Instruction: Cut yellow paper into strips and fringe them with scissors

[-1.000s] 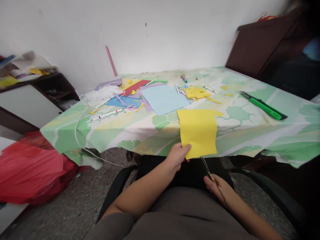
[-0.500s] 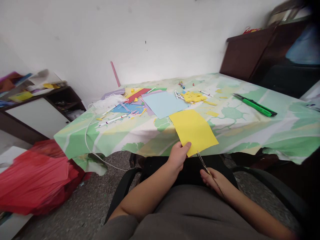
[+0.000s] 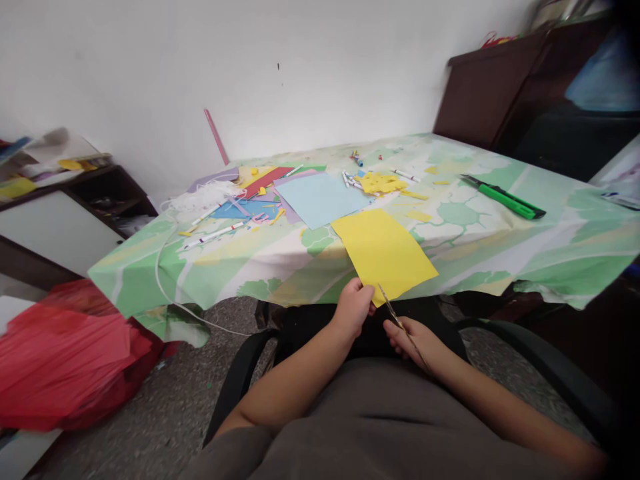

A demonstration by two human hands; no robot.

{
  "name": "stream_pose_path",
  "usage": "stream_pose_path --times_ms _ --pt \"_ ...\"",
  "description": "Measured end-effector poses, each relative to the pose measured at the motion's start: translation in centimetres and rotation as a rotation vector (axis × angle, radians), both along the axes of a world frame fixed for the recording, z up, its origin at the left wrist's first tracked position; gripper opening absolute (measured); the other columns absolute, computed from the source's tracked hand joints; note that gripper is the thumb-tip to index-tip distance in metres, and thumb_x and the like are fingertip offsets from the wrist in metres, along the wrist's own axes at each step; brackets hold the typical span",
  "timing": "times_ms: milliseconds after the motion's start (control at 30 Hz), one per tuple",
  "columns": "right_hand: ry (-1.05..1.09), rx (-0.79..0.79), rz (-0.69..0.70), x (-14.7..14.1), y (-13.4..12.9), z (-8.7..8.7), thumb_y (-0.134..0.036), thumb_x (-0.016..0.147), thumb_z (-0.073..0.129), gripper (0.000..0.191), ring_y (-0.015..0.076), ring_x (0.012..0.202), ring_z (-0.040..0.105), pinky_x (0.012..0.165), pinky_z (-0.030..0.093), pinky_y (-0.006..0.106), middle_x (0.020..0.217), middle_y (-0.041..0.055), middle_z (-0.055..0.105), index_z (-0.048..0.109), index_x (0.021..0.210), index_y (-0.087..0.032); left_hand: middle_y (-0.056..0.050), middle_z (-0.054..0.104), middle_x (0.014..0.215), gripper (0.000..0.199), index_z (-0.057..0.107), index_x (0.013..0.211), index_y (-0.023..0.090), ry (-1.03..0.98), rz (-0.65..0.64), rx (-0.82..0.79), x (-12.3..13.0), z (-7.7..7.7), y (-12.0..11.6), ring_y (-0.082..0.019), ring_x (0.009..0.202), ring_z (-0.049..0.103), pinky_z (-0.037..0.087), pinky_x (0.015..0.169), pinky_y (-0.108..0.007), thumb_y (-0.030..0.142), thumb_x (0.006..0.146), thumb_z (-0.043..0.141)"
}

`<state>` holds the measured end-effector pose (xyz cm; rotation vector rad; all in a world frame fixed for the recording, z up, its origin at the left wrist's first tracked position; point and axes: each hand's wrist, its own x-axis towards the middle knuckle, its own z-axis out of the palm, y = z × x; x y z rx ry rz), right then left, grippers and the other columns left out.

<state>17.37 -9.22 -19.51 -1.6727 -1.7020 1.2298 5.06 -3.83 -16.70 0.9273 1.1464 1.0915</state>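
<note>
A sheet of yellow paper [image 3: 385,250] leans over the table's front edge, its near corner pinched by my left hand [image 3: 354,308]. Thumb and fingers are closed on that corner. My right hand [image 3: 413,340] is wrapped round a pair of scissors [image 3: 395,315], whose blades point up and left. The blade tips overlap the lower edge of the yellow paper, close to my left fingers. Whether the blades are apart or together I cannot tell. Just behind the yellow sheet lies a light blue sheet of paper [image 3: 320,199].
A green utility knife [image 3: 507,199] lies at the right on the patterned tablecloth [image 3: 280,260]. Yellow paper scraps [image 3: 383,183], markers and coloured paper pieces are spread towards the back. White string [image 3: 205,197] hangs off the left side. A red plastic bag [image 3: 70,360] stands on the floor.
My right hand and the scissors have moved left and up, bringing the blade tips over the paper's near edge by my left hand. The view has shifted slightly.
</note>
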Motion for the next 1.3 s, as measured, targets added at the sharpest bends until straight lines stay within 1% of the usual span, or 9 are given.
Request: stream_pose_path --times_ms 333,600,733,1000,1300 --pt "0.049 -0.031 -0.023 -0.53 0.01 -0.16 -0.056 0.076 0.036 0.04 0.0118 0.048 0.048 0.046 0.038 0.025 0.055 0.0019 0.052 0.044 0.063 -0.019 0.005 0.044 0.047 0.007 0.046 0.065 0.015 0.001 0.01 0.01 0.06 -0.02 -0.11 -0.005 0.035 0.037 0.028 0.033 -0.017 0.013 0.058 0.043" --pt "0.044 -0.028 -0.011 -0.51 0.08 -0.07 -0.058 0.075 0.036 0.041 0.0128 0.047 0.051 0.046 0.038 0.025 0.052 0.0015 0.052 0.044 0.062 -0.019 0.005 0.044 0.044 0.006 0.046 0.063 0.016 -0.015 0.009 -0.012 -0.06 -0.27 -0.01 -0.006 0.032 0.037 0.028 0.032 -0.018 0.015 0.058 0.043" --pt "0.036 -0.029 -0.013 -0.48 0.24 -0.33 -0.059 0.074 0.037 0.042 0.0131 0.045 0.051 0.045 0.038 0.025 0.05 0.0011 0.052 0.043 0.061 -0.02 0.005 0.044 0.045 0.005 0.046 0.063 0.016 -0.021 0.013 -0.018 -0.08 -0.23 0.07 -0.006 0.032 0.037 0.027 0.032 -0.018 0.015 0.058 0.044" --pt "0.094 -0.031 -0.026 -0.58 0.31 -0.92 -0.063 0.073 0.034 0.045 0.013 0.044 0.052 0.042 0.039 0.025 0.051 0.0009 0.053 0.043 0.063 -0.02 0.006 0.043 0.043 0.006 0.046 0.063 0.016 -0.006 0.035 0.002 -0.1 -0.11 0.06 -0.005 0.031 0.037 0.026 0.031 -0.017 0.014 0.058 0.043" --pt "0.156 -0.044 -0.042 -0.74 0.07 -0.53 -0.067 0.07 0.031 0.05 0.0121 0.044 0.051 0.044 0.04 0.025 0.051 0.0011 0.053 0.043 0.063 -0.019 0.006 0.044 0.045 0.007 0.047 0.063 0.016 -0.002 0.016 0.032 -0.13 -0.21 -0.11 -0.005 0.033 0.037 0.026 0.032 -0.018 0.013 0.059 0.043"
